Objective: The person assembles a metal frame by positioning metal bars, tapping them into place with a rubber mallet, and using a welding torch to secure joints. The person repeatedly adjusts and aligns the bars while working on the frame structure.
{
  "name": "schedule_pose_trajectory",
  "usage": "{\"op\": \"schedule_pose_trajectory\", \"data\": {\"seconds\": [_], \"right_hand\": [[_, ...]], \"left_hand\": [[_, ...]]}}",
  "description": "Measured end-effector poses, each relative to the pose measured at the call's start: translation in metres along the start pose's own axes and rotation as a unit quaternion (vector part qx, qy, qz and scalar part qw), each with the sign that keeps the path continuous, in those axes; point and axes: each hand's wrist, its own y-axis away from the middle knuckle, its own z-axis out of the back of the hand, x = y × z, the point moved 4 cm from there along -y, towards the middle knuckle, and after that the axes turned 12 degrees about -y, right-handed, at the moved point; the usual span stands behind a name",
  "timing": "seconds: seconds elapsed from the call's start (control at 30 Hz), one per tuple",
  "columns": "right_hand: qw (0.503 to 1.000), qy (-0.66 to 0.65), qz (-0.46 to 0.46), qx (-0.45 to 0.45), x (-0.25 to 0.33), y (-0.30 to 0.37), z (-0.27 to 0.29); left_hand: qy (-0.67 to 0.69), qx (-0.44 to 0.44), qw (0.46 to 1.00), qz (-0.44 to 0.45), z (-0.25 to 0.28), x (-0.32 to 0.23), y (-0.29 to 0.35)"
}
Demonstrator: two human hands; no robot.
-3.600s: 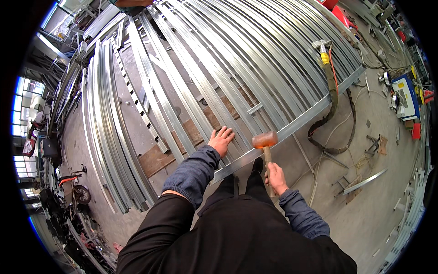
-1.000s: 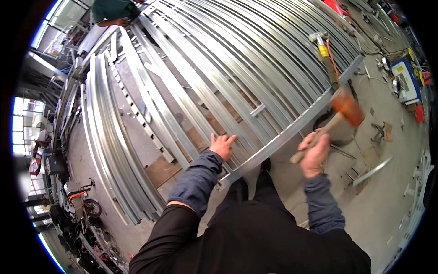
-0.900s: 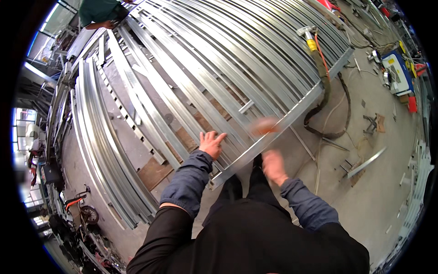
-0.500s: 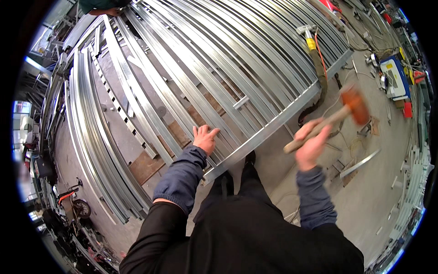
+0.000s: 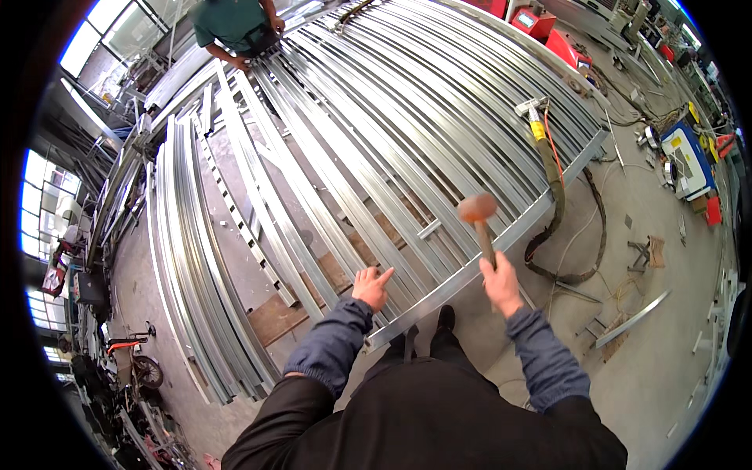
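Note:
My right hand (image 5: pixel 501 284) is closed round the wooden handle of a mallet (image 5: pixel 477 207). Its orange-brown head is raised over the silver edge rail (image 5: pixel 462 274) of a large metal frame. My left hand (image 5: pixel 371 289) lies on the ends of the long metal channels (image 5: pixel 345 196) near the rail's left end, thumb and forefinger spread. Some of its other fingertips are hard to make out. These channels run away from me side by side and meet the rail at their near ends. A short metal piece (image 5: pixel 428 229) lies across two of them.
A welding torch (image 5: pixel 536 117) with a thick cable rests on the frame at right. Beyond the far end stands a person (image 5: pixel 235 31) in a green shirt, hands at the channels. A stack of loose channels (image 5: pixel 196 266) is on the left. A blue-and-white case (image 5: pixel 686 160) sits on the floor.
The mallet has swung left and come upright above the rail, carried by my right hand. My left hand stays on the channels. My view has tilted up, showing more of the other person.

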Motion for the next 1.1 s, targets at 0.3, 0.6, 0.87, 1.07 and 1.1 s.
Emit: {"op": "schedule_pose_trajectory", "data": {"seconds": [0.3, 0.6, 0.87, 1.07, 1.1], "right_hand": [[0.959, 0.277, 0.049, -0.032, -0.09, -0.132, -0.003], [0.971, 0.181, 0.131, -0.082, -0.093, 0.0, 0.035], [0.964, 0.227, -0.09, -0.105, -0.247, 0.198, 0.133], [0.898, 0.267, -0.333, -0.101, -0.31, 0.293, 0.198], [0.888, 0.27, -0.356, -0.103, -0.31, 0.301, 0.202]], "left_hand": [[0.055, -0.02, 0.989, 0.138, 0.011, -0.026, 0.14], [0.085, -0.025, 0.968, 0.233, -0.015, -0.047, 0.207], [0.145, -0.027, 0.986, 0.073, 0.007, -0.107, 0.089], [0.162, -0.001, 0.987, -0.012, 0.015, -0.123, 0.025], [0.167, 0.002, 0.986, -0.019, 0.014, -0.124, 0.016]]}}
